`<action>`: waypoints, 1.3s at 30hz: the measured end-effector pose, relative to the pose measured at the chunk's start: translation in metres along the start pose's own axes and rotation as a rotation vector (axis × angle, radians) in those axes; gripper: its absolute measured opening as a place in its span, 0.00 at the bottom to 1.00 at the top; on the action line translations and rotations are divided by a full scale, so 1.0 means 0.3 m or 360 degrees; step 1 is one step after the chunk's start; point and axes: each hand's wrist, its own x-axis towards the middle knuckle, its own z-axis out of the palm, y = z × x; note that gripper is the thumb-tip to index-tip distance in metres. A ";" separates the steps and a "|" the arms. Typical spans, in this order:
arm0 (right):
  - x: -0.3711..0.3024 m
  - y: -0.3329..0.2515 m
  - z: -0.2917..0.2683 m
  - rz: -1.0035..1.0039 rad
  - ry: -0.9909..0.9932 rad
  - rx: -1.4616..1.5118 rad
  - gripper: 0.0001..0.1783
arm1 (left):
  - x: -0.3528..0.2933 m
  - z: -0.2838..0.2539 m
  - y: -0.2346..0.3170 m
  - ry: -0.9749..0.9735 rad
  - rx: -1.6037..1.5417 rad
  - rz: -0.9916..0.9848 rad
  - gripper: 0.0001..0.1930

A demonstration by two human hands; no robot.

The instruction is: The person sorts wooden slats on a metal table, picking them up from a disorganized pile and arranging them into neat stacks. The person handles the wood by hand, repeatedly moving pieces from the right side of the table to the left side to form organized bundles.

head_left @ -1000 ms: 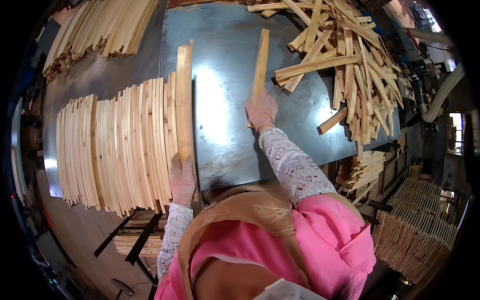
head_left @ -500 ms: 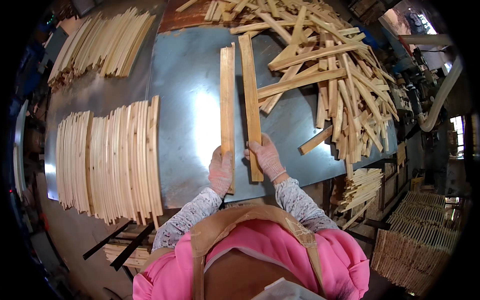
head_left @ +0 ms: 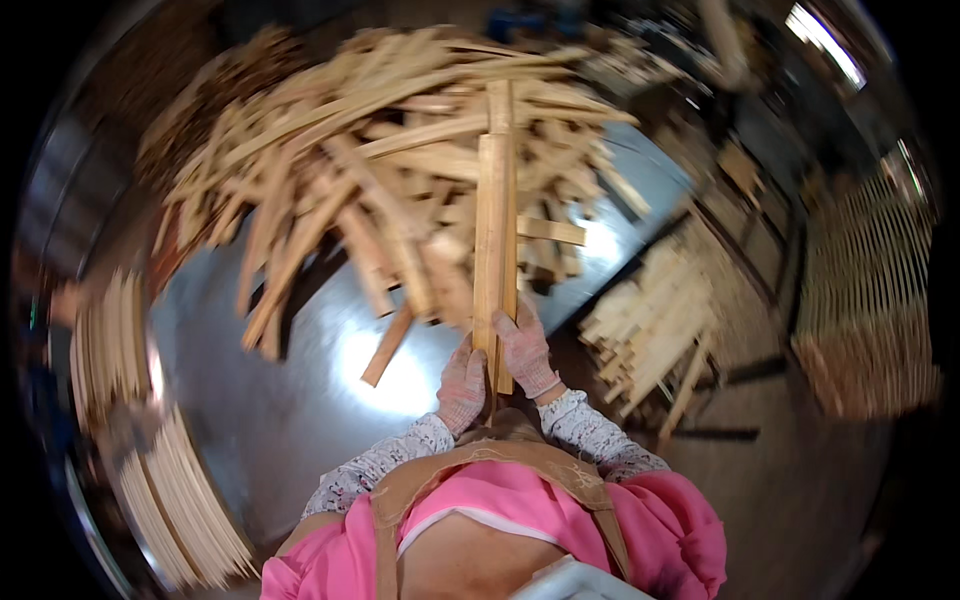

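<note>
Where two long, flat, yellow-brown wooden strips [head_left: 489,230] are: centre of the frame, together.
Grip: my gloved left hand [head_left: 462,390] and right hand [head_left: 525,352] close around them.
Upper ends: uneven; I should perhaps level them gently.

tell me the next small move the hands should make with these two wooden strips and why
I would probably slide the left strip slightly forward along the right strip to even up their far ends. The left hand and right hand have both strips close together and pointing the same way, but the right one appears to reach farther out.
</note>
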 end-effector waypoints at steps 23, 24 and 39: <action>0.000 0.804 -1.642 0.1446 0.1438 -0.1134 0.38 | 0.080 0.403 -0.028 -0.0802 0.0733 -0.0328 0.28; -0.007 0.805 -1.664 0.1416 0.1404 -0.1215 0.38 | 0.073 0.387 -0.070 -0.0777 0.0688 -0.0337 0.28; -0.012 0.926 -1.530 0.1290 0.0692 -0.1925 0.38 | 0.101 0.129 0.060 -0.0384 0.0914 -0.0199 0.27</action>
